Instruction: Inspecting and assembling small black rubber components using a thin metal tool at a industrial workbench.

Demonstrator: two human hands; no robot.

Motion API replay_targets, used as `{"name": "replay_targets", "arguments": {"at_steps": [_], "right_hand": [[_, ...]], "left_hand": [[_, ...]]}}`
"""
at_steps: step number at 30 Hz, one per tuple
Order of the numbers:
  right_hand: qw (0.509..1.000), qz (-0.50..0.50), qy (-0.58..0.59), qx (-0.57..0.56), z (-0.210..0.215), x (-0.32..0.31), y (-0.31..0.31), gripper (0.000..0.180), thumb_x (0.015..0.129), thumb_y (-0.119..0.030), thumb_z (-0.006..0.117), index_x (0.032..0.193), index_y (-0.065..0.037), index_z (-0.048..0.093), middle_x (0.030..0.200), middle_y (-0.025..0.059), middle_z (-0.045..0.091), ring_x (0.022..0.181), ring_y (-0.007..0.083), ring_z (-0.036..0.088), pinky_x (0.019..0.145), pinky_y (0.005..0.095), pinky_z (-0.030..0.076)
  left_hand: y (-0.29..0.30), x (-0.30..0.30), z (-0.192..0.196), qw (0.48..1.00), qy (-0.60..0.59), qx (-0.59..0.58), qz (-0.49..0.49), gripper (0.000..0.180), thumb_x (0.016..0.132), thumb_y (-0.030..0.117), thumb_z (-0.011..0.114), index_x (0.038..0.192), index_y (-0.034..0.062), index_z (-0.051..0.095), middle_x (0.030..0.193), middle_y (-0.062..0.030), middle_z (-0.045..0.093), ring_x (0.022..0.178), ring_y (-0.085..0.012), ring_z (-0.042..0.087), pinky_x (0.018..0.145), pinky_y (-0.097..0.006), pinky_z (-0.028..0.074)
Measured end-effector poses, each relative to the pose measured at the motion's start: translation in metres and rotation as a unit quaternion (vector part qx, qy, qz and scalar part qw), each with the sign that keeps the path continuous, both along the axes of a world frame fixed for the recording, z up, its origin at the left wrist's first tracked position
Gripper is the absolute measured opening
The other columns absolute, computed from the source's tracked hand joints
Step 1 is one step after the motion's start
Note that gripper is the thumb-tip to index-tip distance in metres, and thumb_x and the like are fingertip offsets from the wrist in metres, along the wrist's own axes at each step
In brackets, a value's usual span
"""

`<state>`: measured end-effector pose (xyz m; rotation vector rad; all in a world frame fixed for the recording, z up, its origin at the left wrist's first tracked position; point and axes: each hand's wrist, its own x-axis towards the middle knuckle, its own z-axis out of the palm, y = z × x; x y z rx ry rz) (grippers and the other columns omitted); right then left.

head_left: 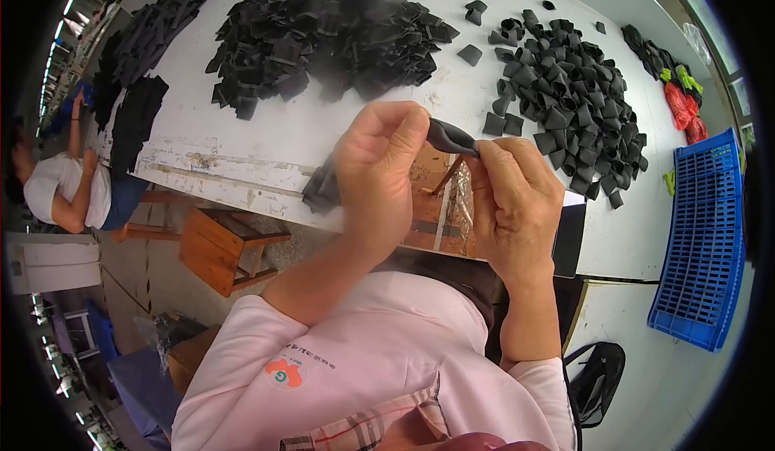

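Observation:
Between my two hands a small black fabric piece [452, 138] is stretched, folded or rolled along its length. My left hand [378, 160] pinches one end with thumb and forefinger. The other end is gripped by the fingers of my right hand [517, 197]. Both hands are raised over the near edge of the white table [266, 148]. Partly hidden behind my left wrist, a few more black pieces [321, 188] lie at the table edge. Beyond my hands is a large heap of flat black pieces [274, 55]; to the right lies a heap of tube-shaped black pieces [577, 88].
Long black strips [169, 23] lie at the far left. A blue plastic crate [698, 241] stands at the right, near red and black bags [682, 108]. A wooden stool [222, 245] is left of me. Another person [69, 184] sits at the far left.

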<state>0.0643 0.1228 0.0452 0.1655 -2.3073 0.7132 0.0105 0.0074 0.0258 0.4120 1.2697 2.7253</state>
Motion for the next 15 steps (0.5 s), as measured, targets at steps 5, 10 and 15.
{"name": "replay_targets", "arguments": {"at_steps": [5,10,15], "right_hand": [[0.999,0.03,-0.013,-0.024,-0.019,0.002,0.005,0.012,0.069,0.007,0.059,0.08,0.003,0.056,0.069,0.0101,0.053,0.055,0.0236,0.05,0.048,0.0287,0.039],[0.998,0.02,-0.03,0.054,-0.005,0.006,0.006,0.023,0.063,0.0,0.062,0.086,-0.002,0.058,0.07,0.0058,0.052,0.061,0.0209,0.052,0.047,0.0304,0.041],[0.997,0.031,-0.053,0.048,-0.006,0.003,0.005,0.019,0.064,-0.001,0.062,0.083,-0.002,0.058,0.07,0.0065,0.052,0.06,0.0216,0.053,0.047,0.0313,0.04]], "left_hand": [[-0.003,0.005,-0.012,0.997,0.022,-0.069,0.004,0.007,0.084,0.006,0.056,0.087,-0.0004,0.055,0.079,-0.0002,0.056,0.07,-0.0045,0.049,0.065,-0.017,0.039],[-0.01,0.005,-0.01,0.998,0.026,-0.061,-0.021,0.008,0.087,0.007,0.051,0.088,-0.0005,0.054,0.087,-0.0045,0.054,0.078,-0.0074,0.048,0.075,-0.021,0.039],[-0.011,0.005,-0.016,0.998,0.0,-0.055,-0.013,0.009,0.087,0.008,0.052,0.088,-0.0007,0.054,0.086,-0.0034,0.054,0.077,-0.0058,0.048,0.074,-0.019,0.038]]}}
